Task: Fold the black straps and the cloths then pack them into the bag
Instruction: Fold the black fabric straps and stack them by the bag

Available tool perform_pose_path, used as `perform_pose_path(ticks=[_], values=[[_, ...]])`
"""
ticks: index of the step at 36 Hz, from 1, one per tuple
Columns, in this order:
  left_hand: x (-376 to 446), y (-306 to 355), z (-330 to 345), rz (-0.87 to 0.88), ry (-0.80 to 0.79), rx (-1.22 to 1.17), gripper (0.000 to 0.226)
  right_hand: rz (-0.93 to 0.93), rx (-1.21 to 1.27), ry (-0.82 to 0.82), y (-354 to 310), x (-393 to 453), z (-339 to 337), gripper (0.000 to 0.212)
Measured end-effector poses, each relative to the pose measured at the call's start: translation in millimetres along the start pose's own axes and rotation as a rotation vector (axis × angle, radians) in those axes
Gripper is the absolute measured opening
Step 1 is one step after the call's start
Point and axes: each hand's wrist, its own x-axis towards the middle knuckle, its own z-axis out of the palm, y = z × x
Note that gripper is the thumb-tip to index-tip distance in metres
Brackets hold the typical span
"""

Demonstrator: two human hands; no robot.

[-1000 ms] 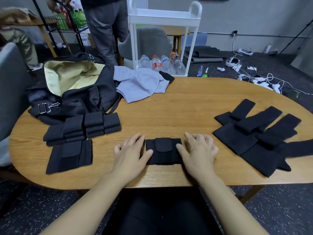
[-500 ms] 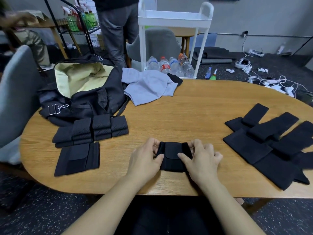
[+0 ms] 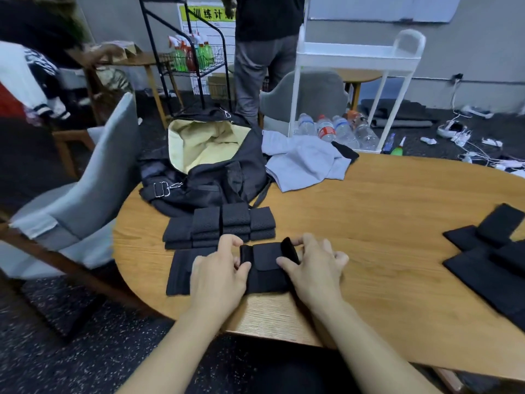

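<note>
- Two hands work one folded black strap (image 3: 265,268) near the front edge of the table (image 3: 383,211): the left hand (image 3: 218,275) pinches its left end with curled fingers and thumb, and the right hand (image 3: 314,268) grips its right end, where a flap stands up.
- Several folded straps (image 3: 220,224) already sit in a neat row just beyond the hands, with another flat folded piece (image 3: 180,273) partly under the left hand.
- More unfolded straps (image 3: 488,251) lie spread at the table's right side, so folding looks roughly half done.
- The grey cloth (image 3: 304,163) lies crumpled and unfolded beside the bag (image 3: 207,166).
- The bag stands open, its pale lining showing; nothing appears packed in it yet.
- Writing: a yellow-headed wall poster (image 3: 211,15) carries Chinese characters, too blurred to read surely; a bottle (image 3: 325,132) has a red label, illegible.
</note>
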Motion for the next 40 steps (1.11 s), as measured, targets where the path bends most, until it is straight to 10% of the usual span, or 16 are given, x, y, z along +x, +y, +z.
perform_pose_path(ticks=[20, 25, 40], values=[[4.0, -22.0, 16.0, 0.304, 0.224, 0.205, 0.024, -0.153, -0.243, 0.182, -0.6, -1.6, 25.8, 0.03], [-15.5, -15.8, 31.2, 0.358, 0.056, 0.32, 0.053, -0.434, -0.426, 0.177, 4.1, -19.0, 34.5, 0.038], [-11.2, -14.4, 36.3, 0.303, -0.037, 0.383, 0.059, -0.423, -0.56, 0.165, 4.2, -12.6, 41.2, 0.048]])
